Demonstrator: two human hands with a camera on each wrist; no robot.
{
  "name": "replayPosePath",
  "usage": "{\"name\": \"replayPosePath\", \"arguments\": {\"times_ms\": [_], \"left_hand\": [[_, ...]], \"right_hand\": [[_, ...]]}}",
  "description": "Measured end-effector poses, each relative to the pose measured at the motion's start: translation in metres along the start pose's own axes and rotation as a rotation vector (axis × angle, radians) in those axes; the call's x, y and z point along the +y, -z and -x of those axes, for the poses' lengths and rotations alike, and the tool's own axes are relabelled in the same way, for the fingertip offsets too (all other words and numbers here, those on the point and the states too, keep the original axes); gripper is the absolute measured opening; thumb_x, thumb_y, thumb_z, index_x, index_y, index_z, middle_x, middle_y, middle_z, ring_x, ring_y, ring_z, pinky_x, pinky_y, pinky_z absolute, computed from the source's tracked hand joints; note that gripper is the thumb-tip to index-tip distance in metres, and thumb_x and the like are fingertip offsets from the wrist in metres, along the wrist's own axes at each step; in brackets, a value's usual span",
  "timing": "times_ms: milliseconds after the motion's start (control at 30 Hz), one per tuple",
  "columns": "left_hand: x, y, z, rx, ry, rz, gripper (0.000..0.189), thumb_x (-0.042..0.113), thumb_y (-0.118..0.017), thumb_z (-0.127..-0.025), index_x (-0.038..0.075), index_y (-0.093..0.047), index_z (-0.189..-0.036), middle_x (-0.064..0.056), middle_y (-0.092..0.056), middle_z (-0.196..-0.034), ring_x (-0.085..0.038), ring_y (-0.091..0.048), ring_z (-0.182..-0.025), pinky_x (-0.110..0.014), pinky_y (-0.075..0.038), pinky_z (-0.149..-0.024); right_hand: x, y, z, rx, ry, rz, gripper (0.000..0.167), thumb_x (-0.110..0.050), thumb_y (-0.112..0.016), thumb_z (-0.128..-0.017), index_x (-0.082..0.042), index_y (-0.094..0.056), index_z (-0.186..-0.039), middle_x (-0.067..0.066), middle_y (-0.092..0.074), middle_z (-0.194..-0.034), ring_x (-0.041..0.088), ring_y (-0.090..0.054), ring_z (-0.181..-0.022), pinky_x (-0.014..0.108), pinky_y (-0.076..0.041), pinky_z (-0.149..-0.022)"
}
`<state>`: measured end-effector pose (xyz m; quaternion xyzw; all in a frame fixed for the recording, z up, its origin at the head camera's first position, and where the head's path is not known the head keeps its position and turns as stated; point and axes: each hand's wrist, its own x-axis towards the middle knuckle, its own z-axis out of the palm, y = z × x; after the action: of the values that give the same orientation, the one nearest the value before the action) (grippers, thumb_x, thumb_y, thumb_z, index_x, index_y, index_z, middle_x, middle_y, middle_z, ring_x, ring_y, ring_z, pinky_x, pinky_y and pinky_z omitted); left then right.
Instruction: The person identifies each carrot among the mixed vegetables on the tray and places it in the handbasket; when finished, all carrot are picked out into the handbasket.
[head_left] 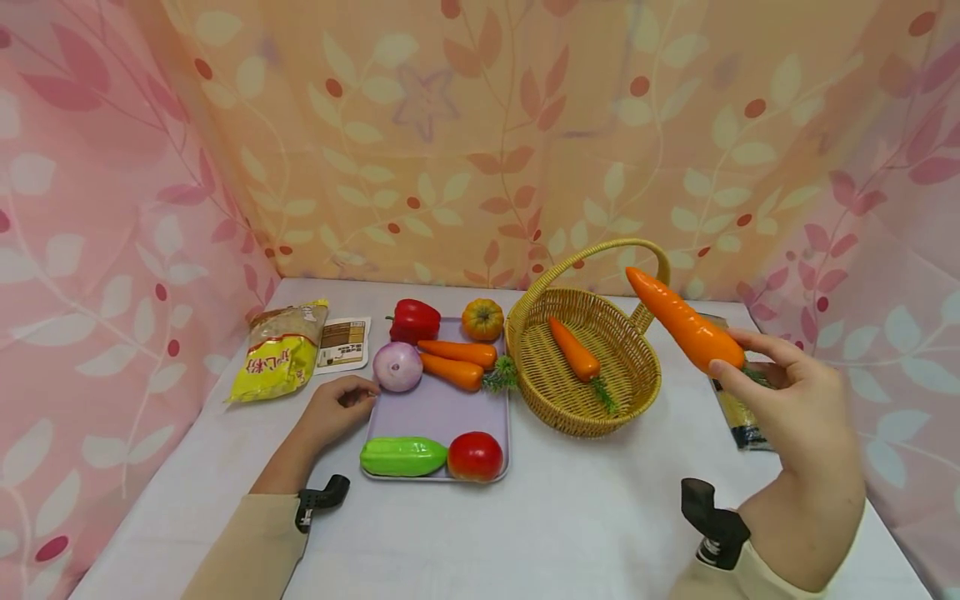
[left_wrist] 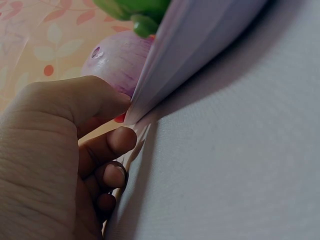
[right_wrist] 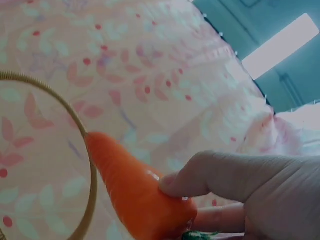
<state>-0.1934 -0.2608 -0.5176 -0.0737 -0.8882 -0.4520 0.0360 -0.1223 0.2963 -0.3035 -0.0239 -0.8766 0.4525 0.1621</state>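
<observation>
My right hand [head_left: 798, 400] pinches a large orange carrot [head_left: 686, 321] near its leafy end, raised to the right of a wicker basket [head_left: 585, 421]. The carrot's narrow tip points up and left toward the basket handle. In the right wrist view, the thumb presses on the thick end of the carrot [right_wrist: 145, 195]. Inside the basket lies another carrot [head_left: 574, 350]. My left hand [head_left: 337, 410] rests beside the left edge of a lilac tray [head_left: 442, 414], fingers loosely curled. The left wrist view shows its thumb at the tray's rim [left_wrist: 142, 95].
The tray bears a red bell pepper [head_left: 415, 322], small pumpkin [head_left: 482, 320], onion [head_left: 397, 367], two carrots [head_left: 453, 372], green gourd-like vegetable [head_left: 403, 457] and red tomato-like fruit [head_left: 476, 457]. Bagged food [head_left: 281, 350] and a packet [head_left: 343, 344] lie left; another package [head_left: 742, 421] lies right, partly hidden.
</observation>
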Motion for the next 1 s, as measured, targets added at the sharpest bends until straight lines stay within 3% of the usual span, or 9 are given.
{"name": "replayPosePath", "arguments": {"times_ms": [133,267,367,500,700,833,1000], "left_hand": [[0.001,0.0,0.0,0.001,-0.004,0.006,0.013,0.012,-0.073,-0.094,0.016,-0.077,-0.106,-0.001,-0.065,-0.096,-0.022,-0.053,-0.086,-0.028,-0.045,-0.073],[0.001,0.001,0.0,0.004,-0.007,0.001,0.013,0.012,-0.073,-0.094,0.016,-0.077,-0.106,-0.001,-0.066,-0.096,-0.021,-0.053,-0.086,-0.027,-0.045,-0.073],[0.0,0.001,0.0,0.004,-0.007,0.001,0.013,0.013,-0.073,-0.094,0.016,-0.077,-0.107,-0.001,-0.066,-0.096,-0.021,-0.053,-0.087,-0.027,-0.045,-0.073],[0.0,0.0,0.0,0.0,-0.001,0.01,0.013,0.013,-0.073,-0.095,0.016,-0.077,-0.107,-0.001,-0.066,-0.097,-0.021,-0.053,-0.088,-0.027,-0.045,-0.074],[-0.001,0.001,0.001,0.005,-0.009,0.012,0.013,0.013,-0.073,-0.095,0.015,-0.077,-0.107,0.0,-0.065,-0.095,-0.02,-0.053,-0.087,-0.027,-0.044,-0.073],[0.0,0.0,0.001,0.011,-0.009,0.012,0.013,0.012,-0.074,-0.094,0.016,-0.077,-0.106,0.0,-0.066,-0.095,-0.02,-0.053,-0.085,-0.027,-0.044,-0.072],[0.001,0.001,0.001,0.011,-0.009,0.001,0.014,0.012,-0.073,-0.094,0.017,-0.077,-0.106,0.0,-0.065,-0.094,-0.021,-0.053,-0.084,-0.028,-0.044,-0.071]], "right_hand": [[0.012,0.004,-0.01,-0.022,-0.13,0.107,0.058,-0.037,-0.075,-0.094,-0.007,-0.06,-0.142,0.005,-0.067,-0.108,0.008,-0.061,-0.078,0.026,-0.049,-0.055],[0.021,-0.006,-0.024,-0.086,-0.209,0.161,0.065,-0.043,-0.068,-0.098,-0.003,-0.054,-0.146,0.03,-0.056,-0.13,0.03,-0.059,-0.1,0.033,-0.049,-0.066],[0.029,-0.018,-0.037,-0.136,-0.249,0.145,0.065,-0.041,-0.065,-0.1,0.001,-0.051,-0.147,0.033,-0.051,-0.136,0.044,-0.052,-0.112,0.041,-0.046,-0.077],[0.042,-0.038,-0.052,-0.172,-0.255,0.153,0.064,-0.04,-0.066,-0.099,0.003,-0.054,-0.144,0.032,-0.052,-0.136,0.045,-0.05,-0.115,0.045,-0.046,-0.082],[0.051,-0.084,-0.066,-0.183,-0.211,0.243,0.059,-0.034,-0.068,-0.095,0.005,-0.058,-0.138,0.03,-0.055,-0.133,0.044,-0.05,-0.113,0.058,-0.047,-0.091],[0.053,-0.118,-0.071,-0.171,-0.105,0.335,0.053,-0.027,-0.07,-0.093,0.008,-0.061,-0.132,0.029,-0.062,-0.119,0.042,-0.056,-0.101,0.055,-0.05,-0.089],[0.062,-0.147,-0.075,-0.173,0.016,0.429,0.046,-0.021,-0.072,-0.092,0.01,-0.064,-0.127,0.031,-0.059,-0.115,0.045,-0.059,-0.103,0.059,-0.047,-0.093]]}}
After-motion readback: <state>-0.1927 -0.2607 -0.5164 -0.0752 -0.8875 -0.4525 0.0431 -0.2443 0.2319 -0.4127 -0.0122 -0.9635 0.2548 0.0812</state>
